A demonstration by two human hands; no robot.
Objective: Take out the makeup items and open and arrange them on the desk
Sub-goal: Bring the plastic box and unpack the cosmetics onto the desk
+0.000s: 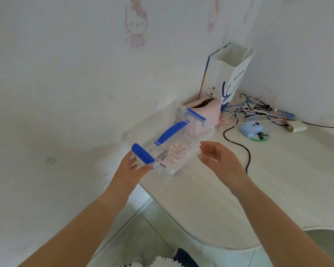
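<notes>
both hands at the clear box

left hand (pixel 132 166) fingers touch the blue latch (pixel 143 153) of the clear box (pixel 168 139) at the desk's (pixel 239 189) left edge; right hand (pixel 218 160) hovers beside, fingers relaxed, holding nothing.

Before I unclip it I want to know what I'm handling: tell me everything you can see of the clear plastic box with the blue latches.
The clear plastic box is a see-through lidded container with a curved blue carry handle on top and a blue latch at each end. It lies on the white desk near its left edge, lid on, long axis running away from the viewer. Pale pink items show blurrily through the walls. The left hand touches the near end by the latch; the right hand hovers open beside it, apart.
</notes>
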